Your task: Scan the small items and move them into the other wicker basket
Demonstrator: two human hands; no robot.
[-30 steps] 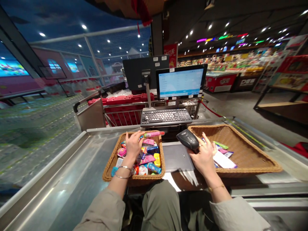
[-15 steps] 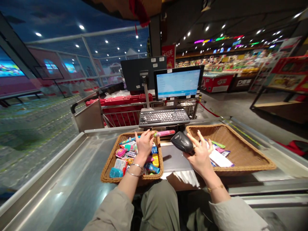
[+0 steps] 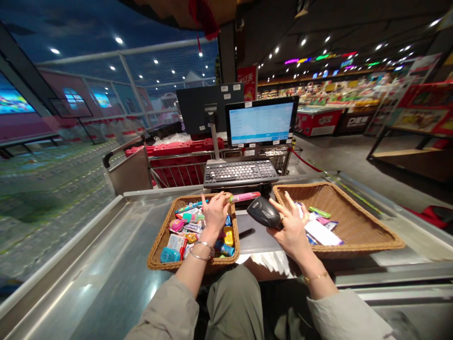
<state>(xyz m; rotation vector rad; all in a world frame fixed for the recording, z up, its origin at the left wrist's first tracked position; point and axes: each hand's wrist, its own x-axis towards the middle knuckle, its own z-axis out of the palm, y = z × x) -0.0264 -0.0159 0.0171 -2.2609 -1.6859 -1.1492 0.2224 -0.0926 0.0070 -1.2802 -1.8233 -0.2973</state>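
The left hand (image 3: 215,213) pinches a pink tube (image 3: 245,197) over the near wicker basket's (image 3: 157,249) far rim, its tip now closer to the black barcode scanner (image 3: 264,212). The right hand (image 3: 292,225) grips that scanner, fingers spread, beside the second wicker basket (image 3: 354,249).

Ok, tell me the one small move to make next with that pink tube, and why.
I'd probably bring the pink tube in the left hand across to the scanner at the right hand. The tube is already lifted clear of the items below and lies close to the scanner, whose head faces left towards it. The right basket also has room.
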